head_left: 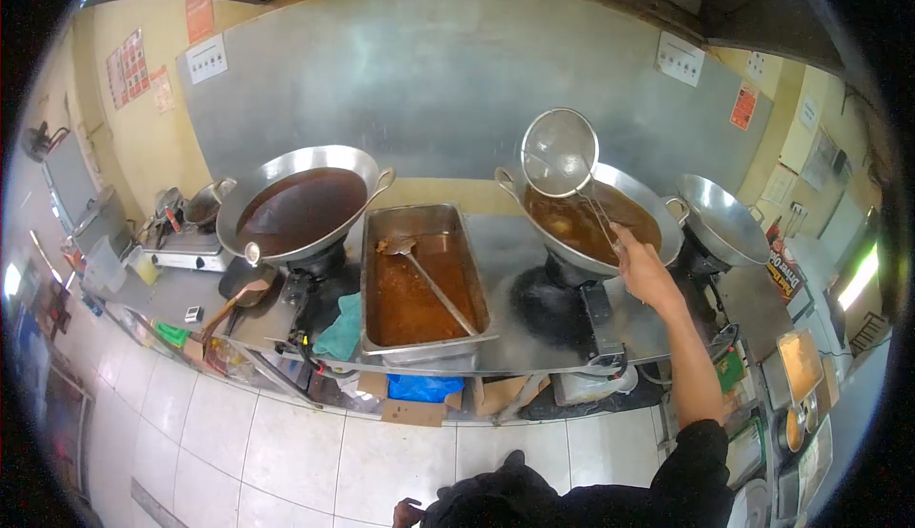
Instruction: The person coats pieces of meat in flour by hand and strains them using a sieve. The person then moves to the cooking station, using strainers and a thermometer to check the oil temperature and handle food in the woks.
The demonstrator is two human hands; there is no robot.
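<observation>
My right hand [644,267] is closed around the handle of a round wire-mesh strainer [560,152]. The strainer is raised over the far rim of a metal wok [664,233] of brown liquid, in which a few pale lumps show. My left hand [408,513] hangs low at the bottom edge, partly in view; its fingers are too small and dark to read. A deep rectangular metal pan [474,261] of reddish-brown sauce stands left of that wok, with a long-handled metal turner [434,285] lying in it.
A second wok [357,161] of dark liquid is at left, a third wok [729,213] at far right. A green cloth [340,329] lies by the pan. A black pan [250,285] with wooden utensils sits at the counter's left edge. White floor tiles [286,442] are below.
</observation>
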